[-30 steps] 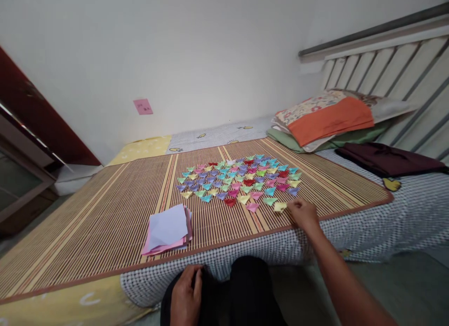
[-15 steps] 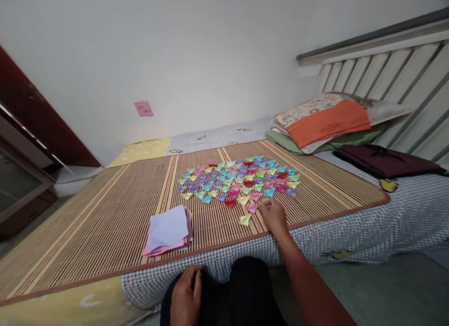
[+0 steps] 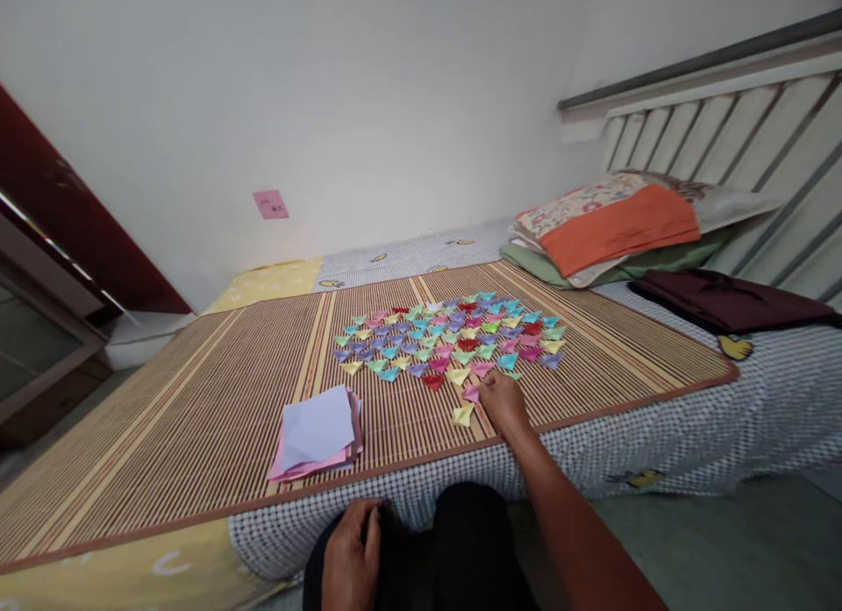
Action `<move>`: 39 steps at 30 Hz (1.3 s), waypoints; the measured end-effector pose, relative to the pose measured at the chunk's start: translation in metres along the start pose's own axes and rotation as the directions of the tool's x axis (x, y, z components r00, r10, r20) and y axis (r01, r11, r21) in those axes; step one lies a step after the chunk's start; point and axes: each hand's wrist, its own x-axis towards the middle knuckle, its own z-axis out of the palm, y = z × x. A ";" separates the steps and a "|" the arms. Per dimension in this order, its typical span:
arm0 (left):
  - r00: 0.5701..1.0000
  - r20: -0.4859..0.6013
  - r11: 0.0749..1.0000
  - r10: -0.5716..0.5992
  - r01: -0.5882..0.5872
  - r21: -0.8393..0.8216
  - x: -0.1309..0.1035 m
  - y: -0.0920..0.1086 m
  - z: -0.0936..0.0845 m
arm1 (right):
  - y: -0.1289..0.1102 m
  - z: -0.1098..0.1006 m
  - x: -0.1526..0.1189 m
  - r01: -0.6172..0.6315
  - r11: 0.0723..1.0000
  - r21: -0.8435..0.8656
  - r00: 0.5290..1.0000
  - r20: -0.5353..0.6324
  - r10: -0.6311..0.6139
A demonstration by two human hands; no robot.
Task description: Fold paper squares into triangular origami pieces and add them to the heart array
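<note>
My right hand is over the near side of the mat, its fingers pinched at the right edge of a small pink folded paper bird and partly covering it. Just in front of it lies a pale yellow folded paper bird. A green one is half hidden behind the knuckles. Beyond the hand, rows of many-coloured folded paper birds spread across the mat. My left hand rests on my dark-clothed leg with nothing visible in it, fingers laid over the knee and thumb apart.
A stack of lilac and pink paper sheets lies on the striped mat, left of the birds. Folded bedding with an orange band and a maroon folded cloth lie by the white bed rail. A pink note is on the wall.
My right hand has moved slightly left, and its fingers now cover part of the pink paper bird. The green bird behind the hand shows a little more. My left hand stays still.
</note>
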 end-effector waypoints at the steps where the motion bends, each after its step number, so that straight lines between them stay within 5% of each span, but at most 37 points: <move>1: 1.000 -0.002 1.000 0.002 -0.002 0.000 0.000 0.000 0.000 | 0.000 0.000 0.001 0.000 1.000 0.000 1.000 -0.001 0.000; 19: 0.999 -0.005 0.999 -0.036 0.036 -0.018 -0.003 -0.003 0.001 | 0.010 -0.006 0.008 0.067 0.995 0.075 0.996 -0.070 -0.062; 30: 1.000 -0.007 1.000 -0.010 0.010 -0.002 -0.002 0.000 0.000 | -0.018 0.008 0.007 0.095 0.988 0.123 0.995 -0.033 -0.092; 33: 1.000 -0.016 1.000 0.005 -0.005 0.009 -0.002 -0.002 -0.001 | -0.002 -0.010 0.012 0.042 0.994 0.103 0.996 -0.083 -0.034; 39: 1.000 -0.011 1.000 0.023 -0.023 0.017 -0.002 -0.004 -0.001 | 0.062 -0.085 0.031 -0.158 0.987 0.020 0.959 -0.235 0.158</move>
